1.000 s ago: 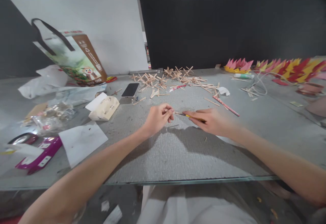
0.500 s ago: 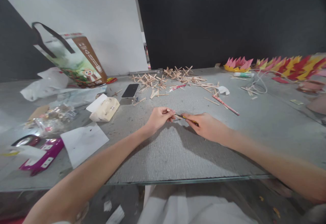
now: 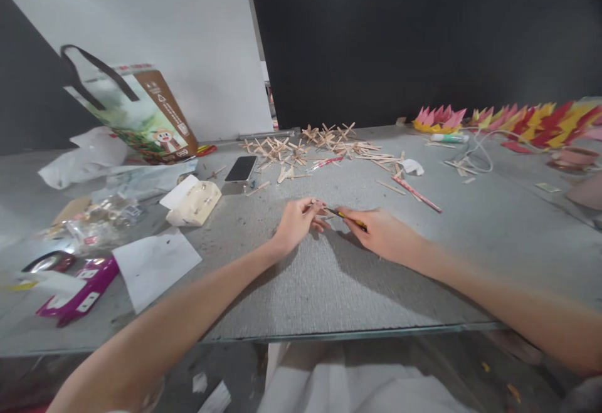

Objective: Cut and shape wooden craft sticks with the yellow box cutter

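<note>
Near the middle of the table my two hands almost meet. My left hand pinches a short wooden stick between thumb and fingers, its lower fingers spread out beneath. In my right hand is a slim yellow-and-black utility knife, gripped with its dark end pointing left. That end lies against or very close to the stick; I cannot tell whether it touches. Beyond my hands lies a pile of wooden sticks, several of them joined into star shapes.
A phone, a tissue pack, white paper and a purple power strip lie left, before a printed bag. Farther right are a red-patterned strip, a glue stick and folded paper flowers.
My left hand's lower fingers have stretched out to the right under the stick. The right hand keeps the knife in nearly the same place.
</note>
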{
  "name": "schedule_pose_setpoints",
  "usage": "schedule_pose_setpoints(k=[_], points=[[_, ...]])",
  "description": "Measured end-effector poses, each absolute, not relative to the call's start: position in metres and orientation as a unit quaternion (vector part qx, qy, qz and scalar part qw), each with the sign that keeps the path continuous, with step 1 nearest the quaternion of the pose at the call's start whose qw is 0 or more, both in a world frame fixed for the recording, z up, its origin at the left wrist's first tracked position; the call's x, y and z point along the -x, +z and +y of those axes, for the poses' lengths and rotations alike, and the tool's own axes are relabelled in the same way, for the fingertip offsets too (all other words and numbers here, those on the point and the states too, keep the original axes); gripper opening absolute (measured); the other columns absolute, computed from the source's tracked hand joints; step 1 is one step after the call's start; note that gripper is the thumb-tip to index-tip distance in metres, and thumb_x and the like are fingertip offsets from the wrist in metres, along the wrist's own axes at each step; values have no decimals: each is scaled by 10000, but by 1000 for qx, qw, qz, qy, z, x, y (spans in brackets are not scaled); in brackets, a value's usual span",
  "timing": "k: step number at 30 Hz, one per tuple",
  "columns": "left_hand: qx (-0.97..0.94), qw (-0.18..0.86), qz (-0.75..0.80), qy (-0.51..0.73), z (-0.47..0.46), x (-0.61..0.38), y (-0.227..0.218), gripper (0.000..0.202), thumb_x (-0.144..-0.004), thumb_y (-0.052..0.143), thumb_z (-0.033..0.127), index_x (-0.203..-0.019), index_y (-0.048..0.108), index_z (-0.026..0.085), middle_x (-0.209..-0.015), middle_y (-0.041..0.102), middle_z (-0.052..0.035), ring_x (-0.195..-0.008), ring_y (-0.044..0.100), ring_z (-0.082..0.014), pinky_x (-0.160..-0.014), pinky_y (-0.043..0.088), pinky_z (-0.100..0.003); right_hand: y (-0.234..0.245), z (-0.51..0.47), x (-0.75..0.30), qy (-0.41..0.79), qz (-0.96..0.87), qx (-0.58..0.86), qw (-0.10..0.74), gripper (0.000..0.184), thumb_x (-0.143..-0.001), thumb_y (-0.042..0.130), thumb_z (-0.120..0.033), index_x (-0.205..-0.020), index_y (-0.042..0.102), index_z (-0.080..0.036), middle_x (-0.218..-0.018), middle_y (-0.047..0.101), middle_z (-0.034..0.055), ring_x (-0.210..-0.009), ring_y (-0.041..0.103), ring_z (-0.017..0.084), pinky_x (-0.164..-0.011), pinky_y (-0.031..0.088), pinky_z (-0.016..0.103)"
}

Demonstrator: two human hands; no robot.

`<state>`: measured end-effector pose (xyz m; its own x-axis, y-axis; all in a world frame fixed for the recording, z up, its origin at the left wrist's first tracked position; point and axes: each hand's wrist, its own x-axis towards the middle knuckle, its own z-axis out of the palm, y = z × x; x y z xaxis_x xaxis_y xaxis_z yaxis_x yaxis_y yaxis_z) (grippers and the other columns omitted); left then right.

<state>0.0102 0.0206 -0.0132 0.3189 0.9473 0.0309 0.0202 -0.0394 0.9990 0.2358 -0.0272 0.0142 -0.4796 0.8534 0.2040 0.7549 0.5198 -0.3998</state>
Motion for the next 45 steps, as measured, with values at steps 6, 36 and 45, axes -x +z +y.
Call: schedule_pose_setpoints(k=[6,36,45], points=[[-649,477,414,425,19,-11,-8,296,-1023,604,411,-933,686,142,-850,775,-84,-537,695,-116,-514,489,-209,15,-32,-232,138,-835,492,204,410,-1070,442,-306,-1378,698,-220,-715,743,45,-460,515,130,-533,317,252],[-692,347,401,490,-8,-19,-1,215,-1051,562,364,-1204,580,214,-895,753,-23,-631,679,-123,-644,532,-261,29,-46,-225,335,-741,468,345,447,-1073,463,-479,-1335,696,-201,-719,585,-18,-463,441,87,-480,361,234],[-753,232,422,449,-2,-11,-2,331,-1057,547,263,-1388,559,249,-938,792,-18,-714,724,-131,-710,545,-272,30,-48,-225,417,-714,453,333,402,-1071,471,-426,-1378,649,-236,-765,628,-18,-448,523,86,-423,389,215]])
